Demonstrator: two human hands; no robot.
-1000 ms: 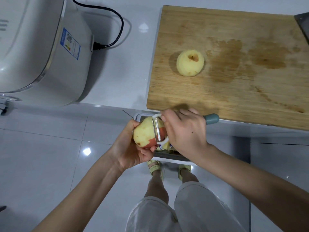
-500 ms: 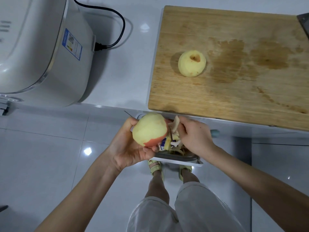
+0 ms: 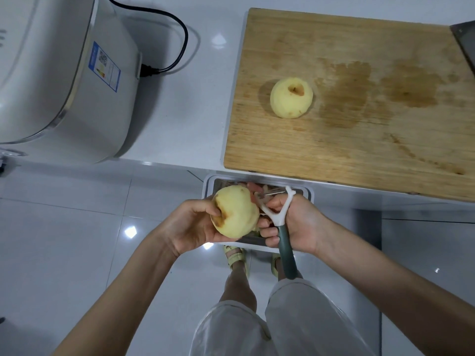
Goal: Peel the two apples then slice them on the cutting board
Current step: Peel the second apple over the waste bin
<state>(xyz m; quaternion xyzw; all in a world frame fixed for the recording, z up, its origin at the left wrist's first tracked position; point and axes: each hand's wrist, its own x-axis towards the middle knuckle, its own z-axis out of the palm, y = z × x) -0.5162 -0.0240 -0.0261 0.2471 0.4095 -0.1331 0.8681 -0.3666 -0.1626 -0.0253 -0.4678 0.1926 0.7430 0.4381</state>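
Apples, two of them, show in the head view. One apple (image 3: 235,215) sits in the left hand (image 3: 191,226), whose fingers and thumb are curled round it from the left and from below. The side that shows is pale yellow flesh, with brown marks near the hollow.

Just to the right of this apple is the right hand (image 3: 298,224). Its fingers are closed round the peeler (image 3: 281,219), at the place where the white forked head meets the dark green handle. The head with the blade points away from the person, past the fingers, and the end of the handle comes out below the hand toward the body. One arm of the fork is very close to the apple; I cannot tell if it touches.

Under both hands stands a white bin (image 3: 309,194), and peels (image 3: 253,188) lie inside it, beyond the held apple.

The second apple (image 3: 291,97) is well beyond the hands, on the left part of the wooden cutting board (image 3: 359,150). It is fully pale, with the hollow turned up, and it lies just left of two dark wet stains. The board rests on the white counter (image 3: 195,111).

Far to the left of the left hand, a large white appliance (image 3: 64,73) stands on the same counter, with a black cable (image 3: 177,29) plugged into its side. Below the hands are the person's feet in light sandals (image 3: 236,255).
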